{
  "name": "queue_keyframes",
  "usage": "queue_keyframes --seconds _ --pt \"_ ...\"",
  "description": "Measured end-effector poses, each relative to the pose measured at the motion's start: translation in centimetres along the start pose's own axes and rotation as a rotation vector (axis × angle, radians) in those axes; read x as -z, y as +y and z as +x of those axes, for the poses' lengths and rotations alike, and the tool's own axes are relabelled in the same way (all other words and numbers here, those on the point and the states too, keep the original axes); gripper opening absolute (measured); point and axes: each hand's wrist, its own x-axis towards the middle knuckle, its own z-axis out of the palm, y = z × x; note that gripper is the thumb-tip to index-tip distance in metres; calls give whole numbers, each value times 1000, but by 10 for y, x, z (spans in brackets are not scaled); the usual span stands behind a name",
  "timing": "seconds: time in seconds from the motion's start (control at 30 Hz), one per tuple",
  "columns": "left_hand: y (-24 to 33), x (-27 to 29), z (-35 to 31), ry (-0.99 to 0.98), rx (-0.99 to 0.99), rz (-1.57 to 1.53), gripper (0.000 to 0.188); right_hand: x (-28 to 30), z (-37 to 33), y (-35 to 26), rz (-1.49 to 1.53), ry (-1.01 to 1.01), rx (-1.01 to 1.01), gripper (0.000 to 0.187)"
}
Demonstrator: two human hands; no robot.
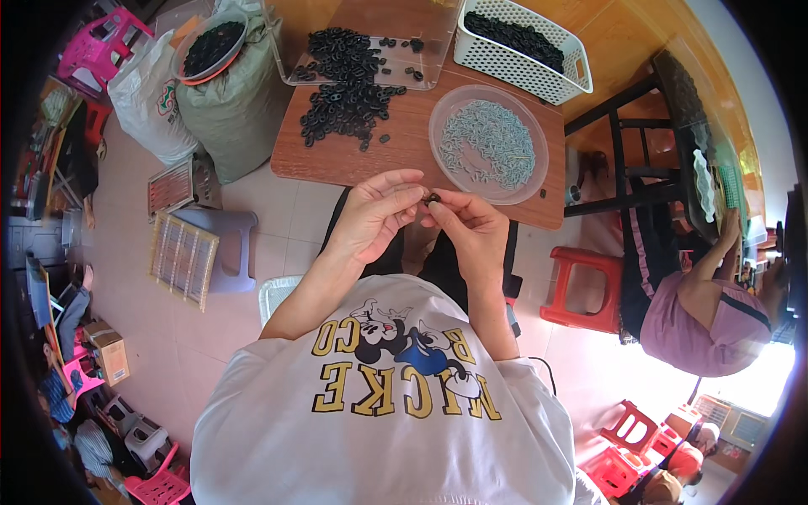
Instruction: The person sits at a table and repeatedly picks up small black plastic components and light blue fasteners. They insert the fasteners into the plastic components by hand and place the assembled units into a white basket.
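Just off the table's near edge, both hands meet fingertip to fingertip at a small black oval piece (432,199). My left hand (376,215) pinches its left side between thumb and forefinger. My right hand (473,233) grips the other side, thumb bent across it. The fingers cover much of the piece, so its details are hard to make out. Ahead on the brown table (387,160), a pile of black oval pieces (345,105) spills out of a clear plastic box (425,50). A round clear tray (437,135) to the right contains many small silvery-blue screws (488,143).
At the table's far right stands a white perforated basket (513,71) of black pieces. Left of the table, full sacks (231,126) carry a bowl (210,52) of dark pieces. A red stool (582,290) and a seated person (703,324) are at right; a grey stool (236,252) stands left.
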Motion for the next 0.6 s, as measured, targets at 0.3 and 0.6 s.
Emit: queue_keyframes --seconds 0.3,0.6 --pt "-5 1 -12 68 -55 159 24 -1 -11 1 -181 9 11 17" --pt "-18 12 -18 94 -127 343 25 0 -13 24 -208 18 13 15"
